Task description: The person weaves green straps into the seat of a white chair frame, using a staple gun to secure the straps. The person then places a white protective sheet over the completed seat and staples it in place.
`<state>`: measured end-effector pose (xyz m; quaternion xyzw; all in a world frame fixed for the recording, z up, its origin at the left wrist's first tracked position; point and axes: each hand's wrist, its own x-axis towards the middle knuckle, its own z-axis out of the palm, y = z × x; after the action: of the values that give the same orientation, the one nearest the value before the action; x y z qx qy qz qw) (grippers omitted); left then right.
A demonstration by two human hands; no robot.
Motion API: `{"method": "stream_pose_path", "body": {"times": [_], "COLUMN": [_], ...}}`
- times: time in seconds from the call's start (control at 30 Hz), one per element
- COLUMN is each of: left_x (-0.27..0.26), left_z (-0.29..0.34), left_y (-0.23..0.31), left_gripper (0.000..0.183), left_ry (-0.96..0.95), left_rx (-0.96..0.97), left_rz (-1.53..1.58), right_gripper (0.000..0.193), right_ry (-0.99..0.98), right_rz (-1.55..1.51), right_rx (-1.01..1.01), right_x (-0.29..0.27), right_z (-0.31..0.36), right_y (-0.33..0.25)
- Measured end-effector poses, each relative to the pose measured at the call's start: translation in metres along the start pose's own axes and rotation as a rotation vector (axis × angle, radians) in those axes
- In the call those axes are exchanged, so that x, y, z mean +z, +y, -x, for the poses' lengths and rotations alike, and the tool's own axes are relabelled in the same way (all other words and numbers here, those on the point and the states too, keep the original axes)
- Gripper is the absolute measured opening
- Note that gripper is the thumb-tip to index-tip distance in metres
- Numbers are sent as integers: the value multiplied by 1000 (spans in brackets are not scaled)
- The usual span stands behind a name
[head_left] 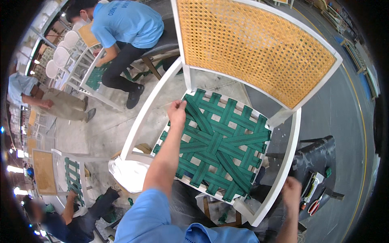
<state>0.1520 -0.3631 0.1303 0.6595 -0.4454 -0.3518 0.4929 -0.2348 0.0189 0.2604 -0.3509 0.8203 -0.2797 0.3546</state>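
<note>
The left hand (177,110) pinched a green strap (201,117) at the chair (285,162) seat's far corner, apparently keeping it taut, while the blurred right hand (291,191), grip unclear, steadied the near rail.

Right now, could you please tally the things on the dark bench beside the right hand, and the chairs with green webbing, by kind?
Chairs with green webbing: 3 (white chair, left chair, far chair)
Orange-handled scissors: 1
Staple gun: 1, identity uncertain
Total: 5
</note>
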Motion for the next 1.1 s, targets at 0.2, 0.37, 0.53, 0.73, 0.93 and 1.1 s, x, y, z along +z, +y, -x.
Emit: {"method": "stream_pose_path", "body": {"times": [0.2, 0.37, 0.53, 0.73, 0.93, 1.1], "left_x": [-18, -18, -35, -41, -34, -40], "left_z": [66, 90, 95, 97, 107, 104], "left_y": [31, 67, 72, 72, 85, 76], "left_gripper": [11, 10, 7, 6, 10, 14], "left_ry": [-247, -251, -275, -162, -73, -136], "left_rx": [-217, -121, -145, -276, -329, -226], "left_rz": [555, 585, 655, 762, 809, 739], "right_gripper": [14, 21, 19, 14, 12, 11], "right_ry": [49, -328, -382, -338, -290, -244], "right_rz": [-240, -55, -89, -109, -79, 37], "right_rx": [-559, -851, -768, -855, -953, -1118], "right_x": [8, 151, 215, 234, 231, 232], "right_z": [-36, -108, -123, -124, -129, -132], "right_y": [-180, -249, -263, -255, -254, -259]}}
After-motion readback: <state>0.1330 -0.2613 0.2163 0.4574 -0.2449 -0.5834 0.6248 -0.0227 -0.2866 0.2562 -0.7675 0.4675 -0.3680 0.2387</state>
